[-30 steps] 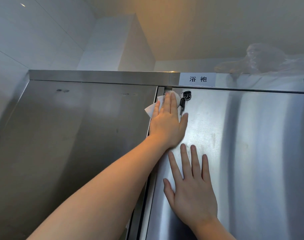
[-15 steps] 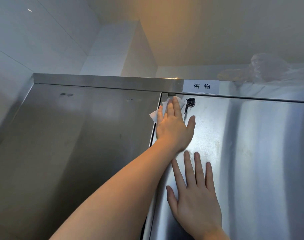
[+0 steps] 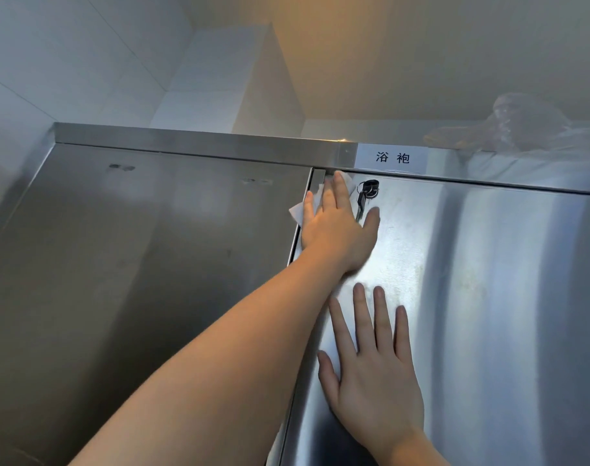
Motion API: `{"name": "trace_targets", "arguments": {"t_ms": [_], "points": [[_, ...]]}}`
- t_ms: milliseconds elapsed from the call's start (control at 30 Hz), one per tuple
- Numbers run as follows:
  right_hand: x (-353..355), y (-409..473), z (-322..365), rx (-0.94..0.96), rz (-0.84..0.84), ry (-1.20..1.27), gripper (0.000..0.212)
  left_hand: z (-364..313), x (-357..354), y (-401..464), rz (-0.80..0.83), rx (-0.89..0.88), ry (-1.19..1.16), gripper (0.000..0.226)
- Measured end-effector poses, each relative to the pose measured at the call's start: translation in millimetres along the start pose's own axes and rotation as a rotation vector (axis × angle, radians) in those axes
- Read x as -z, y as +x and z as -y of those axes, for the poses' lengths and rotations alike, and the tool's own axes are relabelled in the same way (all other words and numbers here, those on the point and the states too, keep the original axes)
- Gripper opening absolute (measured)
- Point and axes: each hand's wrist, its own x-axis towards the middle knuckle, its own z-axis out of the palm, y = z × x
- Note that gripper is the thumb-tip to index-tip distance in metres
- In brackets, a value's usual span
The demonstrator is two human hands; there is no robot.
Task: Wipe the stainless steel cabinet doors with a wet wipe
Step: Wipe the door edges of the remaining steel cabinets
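My left hand (image 3: pixel 337 230) lies flat with straight fingers on a white wet wipe (image 3: pixel 297 211), pressing it against the top left corner of the right stainless steel door (image 3: pixel 488 297). Its fingertips reach the door's top edge, and the wipe shows past the fingers on the left and at the top. A bunch of keys (image 3: pixel 366 195) hangs from the lock just right of that hand. My right hand (image 3: pixel 371 375) rests flat on the same door lower down, fingers spread. The left steel door (image 3: pixel 145 264) is darker and untouched.
A white label (image 3: pixel 392 158) with two characters sits on the steel top rail (image 3: pixel 192 142). Clear plastic-wrapped bundles (image 3: pixel 522 129) lie on top of the cabinet at the right. White tiled wall (image 3: pixel 51 62) runs along the left, close to the ceiling.
My left hand with the wipe has crept slightly upward to the door's top edge. My right hand has stayed flat in the same place on the door.
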Motion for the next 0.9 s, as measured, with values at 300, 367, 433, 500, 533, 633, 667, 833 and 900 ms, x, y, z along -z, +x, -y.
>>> {"name": "trace_targets", "arguments": {"t_ms": [300, 367, 433, 500, 533, 633, 667, 833, 900], "points": [[2, 2, 0, 0.006, 0.072, -0.015, 0.063, 15, -16, -31, -0.068, -0.050, 0.027, 0.080], [5, 0, 0, -0.001, 0.089, 0.003, 0.062, 18, -18, -44, -0.058, -0.063, 0.026, 0.080], [9, -7, -1, -0.035, 0.079, 0.040, 0.066, 21, -18, -53, -0.044, -0.073, 0.023, 0.080], [15, -19, -9, -0.097, 0.039, 0.051, 0.069, 23, -18, -62, -0.031, -0.073, 0.027, 0.079], [16, -25, -14, -0.126, 0.021, 0.040, 0.069, 23, -19, -67, -0.026, -0.071, 0.030, 0.079], [18, -37, -25, -0.168, 0.042, -0.008, 0.071, 25, -24, -83, -0.037, -0.063, 0.018, 0.079], [17, -39, -26, -0.168, 0.051, -0.020, 0.071, 26, -26, -88, -0.046, -0.058, 0.013, 0.079], [11, -40, -24, -0.164, 0.013, -0.044, 0.072, 25, -26, -89, -0.008, -0.029, 0.025, 0.081], [10, -41, -25, -0.159, -0.006, -0.058, 0.071, 21, -20, -67, 0.008, -0.023, 0.054, 0.081]]}}
